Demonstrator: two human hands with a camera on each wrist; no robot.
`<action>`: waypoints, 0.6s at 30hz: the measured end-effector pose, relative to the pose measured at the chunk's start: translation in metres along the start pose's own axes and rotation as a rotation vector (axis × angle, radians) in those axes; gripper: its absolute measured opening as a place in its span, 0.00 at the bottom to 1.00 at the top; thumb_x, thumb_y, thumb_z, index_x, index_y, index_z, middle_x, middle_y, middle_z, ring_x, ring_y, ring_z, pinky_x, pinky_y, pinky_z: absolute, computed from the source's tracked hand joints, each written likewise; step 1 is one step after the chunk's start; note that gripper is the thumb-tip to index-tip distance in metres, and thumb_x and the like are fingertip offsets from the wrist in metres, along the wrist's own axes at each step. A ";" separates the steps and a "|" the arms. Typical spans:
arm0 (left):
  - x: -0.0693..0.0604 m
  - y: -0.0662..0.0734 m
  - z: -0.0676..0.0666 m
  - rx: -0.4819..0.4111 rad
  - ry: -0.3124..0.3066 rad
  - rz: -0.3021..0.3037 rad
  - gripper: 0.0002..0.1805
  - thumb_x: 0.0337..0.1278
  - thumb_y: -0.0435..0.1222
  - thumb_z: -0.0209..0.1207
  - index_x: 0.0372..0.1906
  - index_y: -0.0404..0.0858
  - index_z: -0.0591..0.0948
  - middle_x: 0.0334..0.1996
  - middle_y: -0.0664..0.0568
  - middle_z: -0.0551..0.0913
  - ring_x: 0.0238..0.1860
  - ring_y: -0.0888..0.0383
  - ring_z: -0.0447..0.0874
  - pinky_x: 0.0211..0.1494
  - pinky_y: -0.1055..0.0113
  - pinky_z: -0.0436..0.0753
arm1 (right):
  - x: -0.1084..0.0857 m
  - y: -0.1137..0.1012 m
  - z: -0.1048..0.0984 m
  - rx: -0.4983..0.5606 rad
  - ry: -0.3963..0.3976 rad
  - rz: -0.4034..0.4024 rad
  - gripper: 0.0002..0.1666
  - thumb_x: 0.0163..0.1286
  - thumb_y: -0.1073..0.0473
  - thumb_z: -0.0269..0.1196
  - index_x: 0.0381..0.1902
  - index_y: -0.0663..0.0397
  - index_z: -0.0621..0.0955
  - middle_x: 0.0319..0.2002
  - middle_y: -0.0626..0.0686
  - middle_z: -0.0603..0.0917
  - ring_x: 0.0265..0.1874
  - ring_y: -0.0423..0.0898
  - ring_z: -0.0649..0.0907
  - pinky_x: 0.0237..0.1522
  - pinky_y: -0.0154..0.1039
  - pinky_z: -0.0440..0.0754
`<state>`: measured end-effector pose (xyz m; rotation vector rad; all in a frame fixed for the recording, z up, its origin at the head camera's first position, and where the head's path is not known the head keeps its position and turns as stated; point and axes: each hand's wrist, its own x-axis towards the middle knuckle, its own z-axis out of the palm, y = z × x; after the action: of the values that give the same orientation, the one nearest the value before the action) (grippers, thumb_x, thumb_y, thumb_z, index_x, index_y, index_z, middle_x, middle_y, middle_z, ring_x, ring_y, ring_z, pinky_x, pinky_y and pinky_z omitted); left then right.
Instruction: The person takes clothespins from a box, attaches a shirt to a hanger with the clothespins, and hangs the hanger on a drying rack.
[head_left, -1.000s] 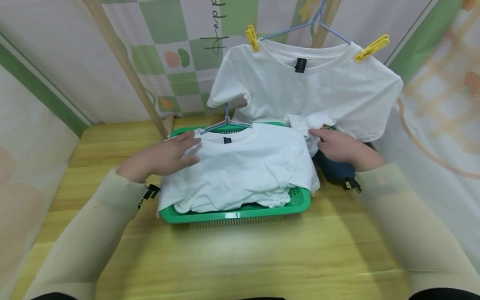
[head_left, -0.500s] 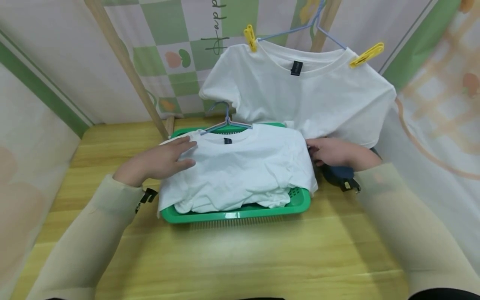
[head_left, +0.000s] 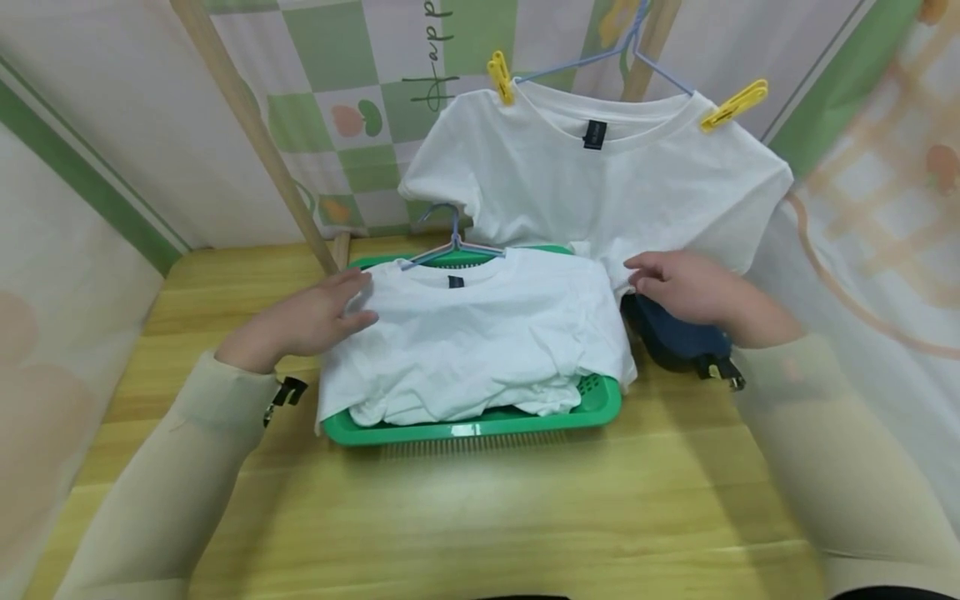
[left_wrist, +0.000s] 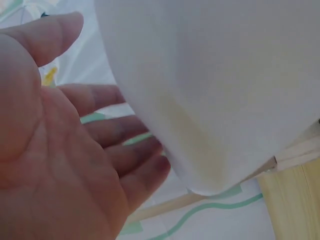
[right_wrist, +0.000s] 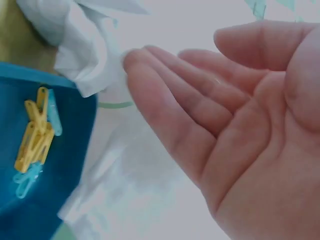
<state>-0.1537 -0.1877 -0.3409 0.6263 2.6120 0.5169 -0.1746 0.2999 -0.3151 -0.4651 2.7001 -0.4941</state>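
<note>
Shirt (head_left: 465, 333) w/ hanger (head_left: 455, 242) in its neck lies across green basket (head_left: 420, 435) on tabletop (head_left: 480, 525). L hand (head_left: 307, 318) & R hand (head_left: 693, 289) look relaxed to me, gripping nothing, one nr. each side. Prob. best: even both sides w/ light touch, keep hanger centred, don't tug.

A white T-shirt (head_left: 465, 333) lies over a green basket (head_left: 480, 432) on a wooden table (head_left: 487, 517), a hanger (head_left: 455, 237) showing at its neckline; the left hand (head_left: 300, 321), fingers extended, is at one shoulder; the right hand (head_left: 686, 287) is just beside the opposite sleeve, near a dark blue container (head_left: 675, 337); behind, a hanging shirt (head_left: 622, 192), also white, bears two yellow clothespins (head_left: 735, 106) on a blue wire hanger (head_left: 577, 63); a green-and-white checked cloth (head_left: 330, 50) backs everything.
</note>
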 end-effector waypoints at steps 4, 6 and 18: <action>-0.001 -0.005 0.000 -0.003 0.018 -0.029 0.41 0.77 0.54 0.43 0.78 0.29 0.50 0.77 0.33 0.45 0.76 0.38 0.40 0.73 0.43 0.47 | -0.001 -0.012 -0.001 -0.065 0.032 0.000 0.26 0.79 0.61 0.49 0.68 0.70 0.69 0.58 0.67 0.79 0.56 0.64 0.77 0.56 0.61 0.72; -0.001 -0.009 0.001 0.000 0.021 -0.029 0.41 0.77 0.55 0.43 0.77 0.28 0.50 0.76 0.32 0.47 0.76 0.37 0.41 0.73 0.43 0.48 | -0.001 -0.014 0.002 -0.112 0.011 -0.017 0.25 0.78 0.61 0.50 0.67 0.69 0.72 0.57 0.66 0.80 0.56 0.64 0.78 0.56 0.61 0.72; -0.009 -0.028 0.014 -0.036 0.049 -0.066 0.43 0.76 0.57 0.44 0.79 0.32 0.49 0.78 0.37 0.44 0.76 0.40 0.41 0.73 0.42 0.49 | -0.029 0.029 0.024 -0.194 -0.140 0.013 0.20 0.77 0.64 0.51 0.56 0.76 0.78 0.53 0.72 0.79 0.54 0.71 0.76 0.54 0.65 0.73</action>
<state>-0.1496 -0.2113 -0.3626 0.5208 2.6527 0.5649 -0.1469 0.3302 -0.3393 -0.5127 2.6242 -0.1888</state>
